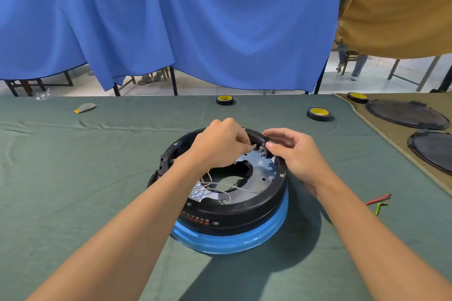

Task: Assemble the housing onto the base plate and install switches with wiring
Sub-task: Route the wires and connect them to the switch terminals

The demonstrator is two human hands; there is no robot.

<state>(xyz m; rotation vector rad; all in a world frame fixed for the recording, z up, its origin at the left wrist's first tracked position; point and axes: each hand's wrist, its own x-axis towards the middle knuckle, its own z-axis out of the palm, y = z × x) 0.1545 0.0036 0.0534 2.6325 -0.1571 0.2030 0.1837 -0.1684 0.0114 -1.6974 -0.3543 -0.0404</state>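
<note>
The left hand (217,144), pinching a wire terminal (254,146), and the right hand (293,151), gripping a switch (263,152), block the far rim of the black housing (234,215); loose white wires (208,186) tangle across its central opening. Bare green cloth (73,178) to its left gives passage. Rightward lie a tape roll (318,113), coloured leads (378,201) and two black covers (406,113).

**Bare hands and forearms, nothing worn in view**

The person's bare left forearm (137,222) and bare right forearm (362,222) are uncovered skin all the way from the picture's lower corners up to the wrists. Both are slim and smooth. The bare left hand (217,144) shows rounded knuckles along its back. The bare right hand (296,154) shows a short-trimmed nail on the thumb tip.
</note>
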